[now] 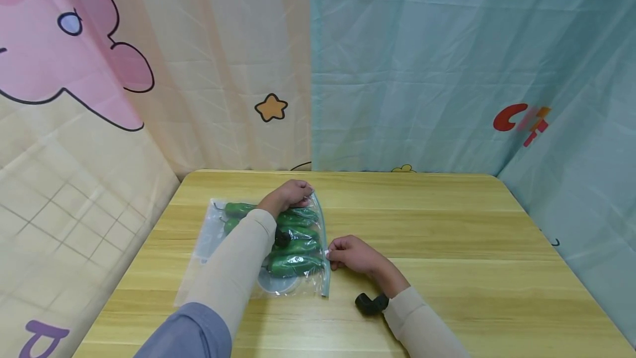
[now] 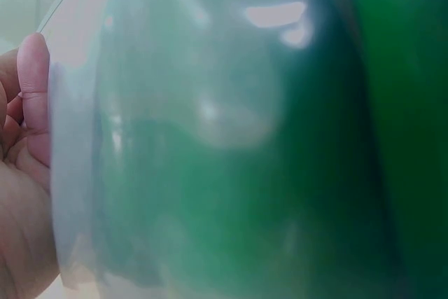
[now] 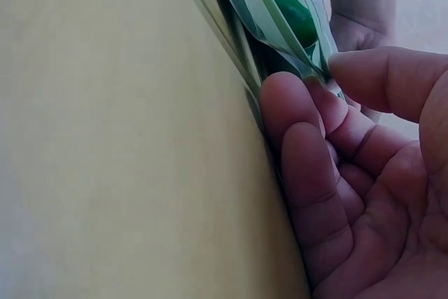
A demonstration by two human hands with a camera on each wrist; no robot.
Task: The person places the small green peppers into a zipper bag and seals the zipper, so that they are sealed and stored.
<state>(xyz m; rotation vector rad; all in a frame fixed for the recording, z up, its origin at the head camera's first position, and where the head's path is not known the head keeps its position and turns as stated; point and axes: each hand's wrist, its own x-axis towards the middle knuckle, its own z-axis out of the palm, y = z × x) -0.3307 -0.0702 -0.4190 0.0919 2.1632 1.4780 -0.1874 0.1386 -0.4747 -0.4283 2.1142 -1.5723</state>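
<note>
A clear zip bag lies on the table with several green peppers inside, its blue-edged opening facing right. At the far end of that edge my left hand grips the bag's corner. The left wrist view has the left hand at its side, thumb against the plastic, and blurred green fills the rest. My right hand pinches the middle of the zip edge, where a small white piece shows at the fingertips. Up close, the right hand's thumb and fingers meet on the bag's edge.
The wooden table extends to the right of the bag. Printed curtains stand behind it and along both sides. A black wrist camera sits by the right cuff, low over the tabletop.
</note>
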